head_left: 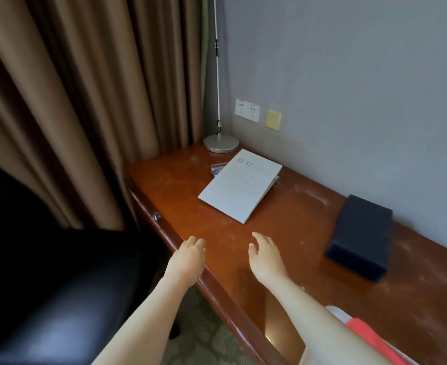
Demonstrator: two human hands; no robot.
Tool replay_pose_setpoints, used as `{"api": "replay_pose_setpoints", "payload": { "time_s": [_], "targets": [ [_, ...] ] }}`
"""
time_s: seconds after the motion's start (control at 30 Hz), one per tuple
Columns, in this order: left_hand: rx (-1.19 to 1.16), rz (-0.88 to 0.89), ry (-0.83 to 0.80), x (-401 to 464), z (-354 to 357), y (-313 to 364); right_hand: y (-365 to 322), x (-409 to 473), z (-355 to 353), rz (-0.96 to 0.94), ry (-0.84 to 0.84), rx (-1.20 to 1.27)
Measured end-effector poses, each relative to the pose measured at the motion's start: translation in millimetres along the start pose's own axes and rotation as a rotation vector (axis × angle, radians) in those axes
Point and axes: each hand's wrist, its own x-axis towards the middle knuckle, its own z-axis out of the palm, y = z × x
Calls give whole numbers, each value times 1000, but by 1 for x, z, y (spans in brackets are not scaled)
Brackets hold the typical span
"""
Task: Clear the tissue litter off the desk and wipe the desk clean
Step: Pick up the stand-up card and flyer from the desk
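Hovering over desk [282, 222]: both empty hands [188, 256] [265, 255]

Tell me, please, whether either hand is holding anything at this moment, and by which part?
Nothing is held: the left hand and right hand are both empty above the desk.

This looks like a hotel room or guest bedroom. A polished wooden desk [282, 233] runs along a plain grey wall with wall sockets [247, 110] just above it. Heavy brown curtains [72, 101] hang to the floor at its end. A slim metal lamp [221, 143], a printed white folder [240, 184] and a dark box [361, 238] stand on it, with a black chair [46, 285] and patterned carpet [201, 338] beside.
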Motion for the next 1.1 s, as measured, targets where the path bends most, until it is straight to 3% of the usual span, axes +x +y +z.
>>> {"api": "replay_pose_setpoints", "payload": {
  "time_s": [0.2,0.43,0.6,0.83,0.97,1.1],
  "targets": [
    [86,-16,-80,77,16,-17,18,79,18,68,-65,22],
    [37,-34,-106,141,31,-12,40,154,17,212,-92,-38],
    [-61,-123,-154,185,33,-26,34,185,20,214,-109,-3],
    [-290,-232,-175,270,23,-30,17,220,17,272,-28,188],
    [-431,-274,-178,323,19,-33,11,241,17,423,88,302],
    [-372,-200,-310,357,36,-44,10,258,20,617,147,668]
  ]
}}
